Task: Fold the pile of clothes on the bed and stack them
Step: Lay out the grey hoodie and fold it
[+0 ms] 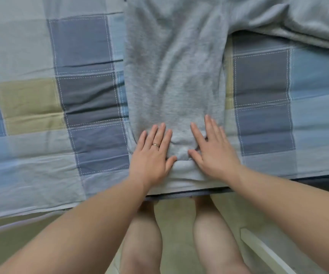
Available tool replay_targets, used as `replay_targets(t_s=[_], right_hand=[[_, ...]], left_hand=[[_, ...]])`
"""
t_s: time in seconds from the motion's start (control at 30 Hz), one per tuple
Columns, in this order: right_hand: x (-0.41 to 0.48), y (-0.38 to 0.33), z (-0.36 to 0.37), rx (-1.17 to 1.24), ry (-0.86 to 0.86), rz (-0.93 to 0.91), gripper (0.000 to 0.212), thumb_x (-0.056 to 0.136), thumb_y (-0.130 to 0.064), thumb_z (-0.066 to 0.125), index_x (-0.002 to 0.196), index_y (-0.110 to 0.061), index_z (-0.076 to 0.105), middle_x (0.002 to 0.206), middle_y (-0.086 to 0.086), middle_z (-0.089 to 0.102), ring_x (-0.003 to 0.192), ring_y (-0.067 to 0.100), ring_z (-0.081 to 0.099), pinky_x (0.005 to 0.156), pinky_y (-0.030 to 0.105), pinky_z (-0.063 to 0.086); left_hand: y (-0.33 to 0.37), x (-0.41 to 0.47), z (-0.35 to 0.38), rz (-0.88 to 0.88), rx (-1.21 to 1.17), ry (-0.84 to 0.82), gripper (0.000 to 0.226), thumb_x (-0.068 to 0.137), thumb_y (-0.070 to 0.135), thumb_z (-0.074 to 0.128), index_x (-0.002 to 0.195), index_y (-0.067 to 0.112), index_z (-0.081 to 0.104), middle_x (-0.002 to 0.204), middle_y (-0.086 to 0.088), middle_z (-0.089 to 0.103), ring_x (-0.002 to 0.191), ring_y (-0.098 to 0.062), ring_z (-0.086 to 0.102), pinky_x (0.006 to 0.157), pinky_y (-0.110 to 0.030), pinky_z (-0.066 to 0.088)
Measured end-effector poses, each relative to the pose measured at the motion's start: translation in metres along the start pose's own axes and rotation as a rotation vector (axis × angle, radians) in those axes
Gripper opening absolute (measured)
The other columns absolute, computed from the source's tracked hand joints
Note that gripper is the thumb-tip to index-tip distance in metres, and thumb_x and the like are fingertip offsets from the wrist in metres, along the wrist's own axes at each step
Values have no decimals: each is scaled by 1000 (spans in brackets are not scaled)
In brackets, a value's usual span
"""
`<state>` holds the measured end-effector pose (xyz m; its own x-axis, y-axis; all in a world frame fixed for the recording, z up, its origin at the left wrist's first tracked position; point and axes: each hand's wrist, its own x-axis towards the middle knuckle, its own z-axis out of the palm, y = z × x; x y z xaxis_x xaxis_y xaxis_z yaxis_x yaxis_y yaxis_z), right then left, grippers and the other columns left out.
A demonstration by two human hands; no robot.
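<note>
A grey garment [175,76] lies lengthwise down the middle of a checked quilt [80,95], a long strip running from the top of the view to the quilt's near edge. Its hem sits right at that edge, directly in front of the person. The strip's left edge is straight. The right edge runs roughly parallel until, near the top, the cloth spreads away to the right in loose folds and runs out of view there.

Both hands rest on the strip's near end. The left hand [151,155], wearing a ring [156,145], lies palm down with its fingers straight and slightly spread, beside the left edge. The right hand [213,151] lies flat in the same way, fingers fanned, near the right edge. The thumbs point toward each other, and a small ridge of bunched cloth stands between them. Neither hand pinches or curls round the fabric.

Bare quilt shows wide on both sides of the strip, in blue, grey and olive squares, more of it on the left than on the right. Below the quilt's edge are the person's bare legs [141,244] on a pale floor [175,214], with a white board [266,252] slanting across the lower right corner.
</note>
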<state>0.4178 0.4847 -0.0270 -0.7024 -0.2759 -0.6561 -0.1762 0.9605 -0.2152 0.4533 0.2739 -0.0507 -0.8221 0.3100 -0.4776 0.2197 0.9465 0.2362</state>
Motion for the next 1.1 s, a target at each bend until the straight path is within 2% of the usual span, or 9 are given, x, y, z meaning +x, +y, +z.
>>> replay_targets(t_s=[0.07, 0.2, 0.27, 0.33, 0.43, 0.57, 0.7, 0.9, 1.1], right_hand=[[-25, -10, 15, 16, -50, 15, 77, 100, -57, 37, 159, -34, -7, 163, 14, -26, 152, 27, -20, 123, 41, -10], [-58, -34, 26, -74, -255, 8, 82, 97, -40, 46, 159, -36, -7, 164, 11, -26, 153, 28, -16, 124, 46, -3], [-62, -44, 16, -52, -359, 39, 81, 96, -36, 48, 159, -36, -2, 165, 8, -22, 154, 28, -11, 125, 48, 4], [-58, -51, -7, 48, -444, 110, 70, 97, -34, 48, 159, -33, 14, 168, 5, -7, 154, 27, 2, 123, 47, 17], [-47, -55, -54, 217, -479, 202, 53, 100, -33, 47, 152, -25, 39, 160, 4, 34, 144, 26, 35, 116, 36, 33], [-46, -44, -122, 495, -353, 303, 46, 103, -28, 47, 148, -18, 46, 153, 4, 46, 139, 23, 44, 110, 29, 33], [-48, -4, -172, 624, -185, 397, 38, 100, -28, 52, 137, -18, 58, 142, 3, 56, 128, 22, 53, 104, 31, 40], [-54, 94, -225, 772, 56, 498, 15, 94, -21, 59, 107, -26, 66, 105, 0, 67, 104, 24, 64, 91, 35, 52], [-39, 219, -248, 1138, 276, 685, 15, 99, -15, 51, 110, -16, 61, 102, 8, 70, 84, 22, 60, 59, 26, 40]], left_hand=[[3, -32, 4, 37, 11, -73, 77, 96, 57, 32, 160, 15, 24, 167, -11, 15, 155, -28, 14, 123, -47, 5], [-3, -64, -15, 164, 52, -374, 82, 99, 50, 43, 161, 27, -6, 167, -10, -17, 155, -25, -12, 124, -45, -10], [-7, -65, -32, 177, 66, -492, 84, 98, 48, 48, 161, 30, -4, 167, -9, -17, 155, -24, -14, 125, -45, -8], [-9, -58, -54, 142, 2, -616, 75, 98, 45, 50, 160, 29, 11, 169, -7, -2, 156, -24, -2, 125, -46, 6], [-6, -40, -96, 15, -136, -673, 50, 100, 41, 46, 146, 23, 44, 152, -5, 44, 141, -27, 39, 112, -42, 37], [-2, -14, -152, -162, -305, -581, 46, 102, 38, 41, 146, 25, 44, 141, -3, 57, 122, -24, 58, 102, -41, 47], [12, 15, -199, -177, -354, -493, 44, 103, 39, 41, 144, 24, 46, 138, -2, 59, 117, -22, 59, 99, -38, 48], [71, 72, -238, -122, -360, -459, 43, 104, 41, 41, 143, 25, 47, 141, -2, 57, 122, -21, 57, 101, -36, 47], [164, 176, -235, -35, -304, -372, 39, 100, 33, 46, 138, 24, 52, 135, 0, 62, 122, -23, 57, 102, -34, 45]])
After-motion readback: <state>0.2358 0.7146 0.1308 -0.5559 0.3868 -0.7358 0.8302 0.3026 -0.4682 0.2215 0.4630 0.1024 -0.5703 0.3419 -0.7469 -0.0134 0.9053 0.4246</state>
